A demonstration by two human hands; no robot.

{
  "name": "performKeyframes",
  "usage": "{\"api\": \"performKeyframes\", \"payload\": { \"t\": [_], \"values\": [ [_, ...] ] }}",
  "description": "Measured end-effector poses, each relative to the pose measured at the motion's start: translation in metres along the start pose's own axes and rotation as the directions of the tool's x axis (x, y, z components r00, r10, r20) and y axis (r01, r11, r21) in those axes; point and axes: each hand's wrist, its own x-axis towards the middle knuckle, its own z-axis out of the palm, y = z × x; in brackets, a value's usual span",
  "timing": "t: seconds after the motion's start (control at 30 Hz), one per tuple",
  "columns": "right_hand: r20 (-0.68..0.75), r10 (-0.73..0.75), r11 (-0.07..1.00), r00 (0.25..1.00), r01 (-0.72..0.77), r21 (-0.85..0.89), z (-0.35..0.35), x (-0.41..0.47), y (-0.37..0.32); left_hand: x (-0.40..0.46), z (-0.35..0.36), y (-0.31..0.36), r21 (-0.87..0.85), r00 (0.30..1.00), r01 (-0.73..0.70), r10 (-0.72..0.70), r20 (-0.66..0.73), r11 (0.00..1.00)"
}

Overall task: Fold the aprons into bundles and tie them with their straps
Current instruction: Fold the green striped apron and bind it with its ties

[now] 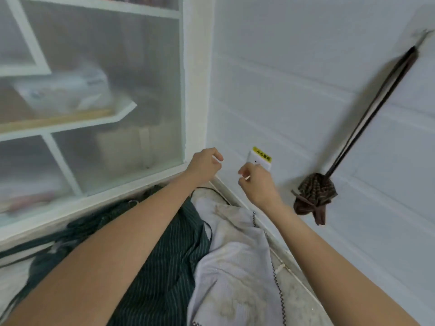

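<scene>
We have both arms stretched out ahead, hands raised in the corner where the cabinet (94,102) meets the white wall (294,78). Left hand (205,165) is up by the cabinet's frame, fingers curled in loosely, and we can see nothing between them. Right hand (255,182) sits just beside it, a small gap apart, fingers curled too, thumb and forefinger drawn together; whether they pinch anything we cannot tell, it is too blurred. Right behind that hand there is a white socket (261,161) on the wall with a yellow label.

Off to the right, a brown bundle (314,198) hangs against the wall, already rolled and tied, its long dark straps (376,109) running up to a hook near the top edge.

Down below our arms, a dark green striped apron (169,267) lies loose and rumpled along the cabinet's base, partly under the left forearm. Touching it on the right is a pale apron (235,267), also unfolded, spread toward the wall, with a thin cord (274,274) trailing along its right edge.
</scene>
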Motion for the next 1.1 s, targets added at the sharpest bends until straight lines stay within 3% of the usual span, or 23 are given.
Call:
{"api": "performKeyframes", "payload": {
  "t": [0.13, 0.3, 0.5, 0.6, 0.7, 0.83, 0.9, 1.0, 1.1],
  "values": [
    [0.228, 0.011, 0.999, 0.974, -0.018, 0.029, 0.083, 0.004, -0.015, -0.017, -0.023, -0.099, 0.076, 0.986, 0.162, -0.159, -0.042, 0.984],
    [0.478, 0.030, 0.999, 0.878, -0.043, 0.016, 0.181, 0.012, -0.032, -0.032, -0.045, -0.214, 0.185, 0.935, 0.351, -0.354, -0.017, 0.918],
    [0.604, 0.167, 0.981, 0.779, -0.068, -0.184, 0.271, 0.031, -0.031, -0.029, -0.050, -0.304, 0.509, 0.874, 0.324, -0.459, 0.161, 0.797],
    [0.668, 0.297, 0.954, 0.682, -0.190, -0.231, 0.294, 0.041, -0.023, -0.024, -0.046, -0.333, 0.558, 0.827, 0.362, -0.534, 0.178, 0.747],
    [0.696, 0.397, 0.898, 0.599, -0.409, -0.160, 0.312, 0.054, -0.013, -0.017, -0.046, -0.352, 0.490, 0.850, 0.423, -0.521, 0.079, 0.762],
    [0.633, 0.439, 0.869, 0.638, -0.481, -0.117, 0.325, 0.065, -0.018, -0.008, -0.056, -0.357, 0.177, 0.904, 0.422, -0.427, -0.009, 0.889],
    [0.602, 0.336, 0.931, 0.724, -0.352, -0.097, 0.323, 0.066, -0.031, -0.009, -0.062, -0.348, 0.062, 0.923, 0.379, -0.382, 0.049, 0.923],
    [0.448, 0.059, 0.995, 0.892, -0.087, 0.042, 0.320, 0.074, -0.063, -0.011, -0.073, -0.333, -0.067, 0.963, 0.222, -0.208, 0.169, 0.973],
    [0.377, -0.147, 0.981, 0.915, 0.183, -0.062, 0.316, 0.085, -0.087, -0.011, -0.086, -0.323, -0.155, 0.978, 0.129, -0.100, 0.183, 0.979]
  ]
}}
